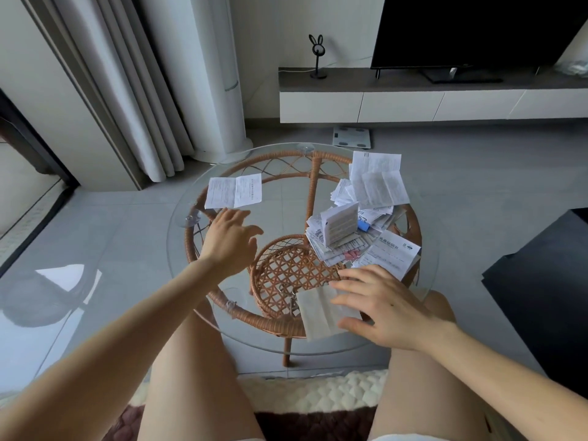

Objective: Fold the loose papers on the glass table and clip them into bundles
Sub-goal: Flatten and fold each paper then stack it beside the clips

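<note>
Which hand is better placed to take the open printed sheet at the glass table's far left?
Left. The left hand is open, its fingertips just short of the creased white printed sheet; the right hand rests flat on a folded white paper at the near right, farther away.

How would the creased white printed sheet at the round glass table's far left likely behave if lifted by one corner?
The creased white printed sheet probably flops, hinging at its visible middle fold. Being one thin leaf, it looks very light. Pushed flat, it would likely slide on the smooth round glass table rather than lift.
</note>
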{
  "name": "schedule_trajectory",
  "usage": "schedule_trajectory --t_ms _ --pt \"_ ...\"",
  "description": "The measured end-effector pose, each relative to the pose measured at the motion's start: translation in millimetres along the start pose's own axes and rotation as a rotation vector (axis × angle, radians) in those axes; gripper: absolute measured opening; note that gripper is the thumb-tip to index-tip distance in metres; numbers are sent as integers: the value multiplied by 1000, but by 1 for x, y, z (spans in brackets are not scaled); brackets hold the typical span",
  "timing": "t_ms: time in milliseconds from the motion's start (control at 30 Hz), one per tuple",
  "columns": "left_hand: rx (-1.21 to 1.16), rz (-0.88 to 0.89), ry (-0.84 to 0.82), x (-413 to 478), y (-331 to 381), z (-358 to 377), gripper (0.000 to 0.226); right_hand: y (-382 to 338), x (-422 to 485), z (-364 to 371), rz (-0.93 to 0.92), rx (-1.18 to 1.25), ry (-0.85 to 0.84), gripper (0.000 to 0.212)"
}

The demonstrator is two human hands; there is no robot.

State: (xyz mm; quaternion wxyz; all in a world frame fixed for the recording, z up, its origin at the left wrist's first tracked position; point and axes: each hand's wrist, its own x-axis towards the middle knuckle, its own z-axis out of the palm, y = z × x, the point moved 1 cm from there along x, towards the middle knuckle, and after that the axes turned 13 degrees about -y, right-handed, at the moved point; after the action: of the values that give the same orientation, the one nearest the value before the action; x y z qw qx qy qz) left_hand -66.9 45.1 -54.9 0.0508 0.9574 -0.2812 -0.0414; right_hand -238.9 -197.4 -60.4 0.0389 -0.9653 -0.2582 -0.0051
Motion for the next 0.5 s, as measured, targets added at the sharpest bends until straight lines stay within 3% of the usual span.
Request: schedule_trajectory --t_ms 200,300,367,500 --pt "176 -123 -237 47 -9 2 48 -3 18 -13 -6 71 58 48" --pt "148 -164 -317 65 -12 7 52 -5 23 -17 -15 77 84 47" --pt "75 -165 -303 68 -13 9 52 -7 26 -18 -22 84 99 47" --pt "-264 -154 -123 45 -16 0 40 -14 40 -18 -37 153 151 34"
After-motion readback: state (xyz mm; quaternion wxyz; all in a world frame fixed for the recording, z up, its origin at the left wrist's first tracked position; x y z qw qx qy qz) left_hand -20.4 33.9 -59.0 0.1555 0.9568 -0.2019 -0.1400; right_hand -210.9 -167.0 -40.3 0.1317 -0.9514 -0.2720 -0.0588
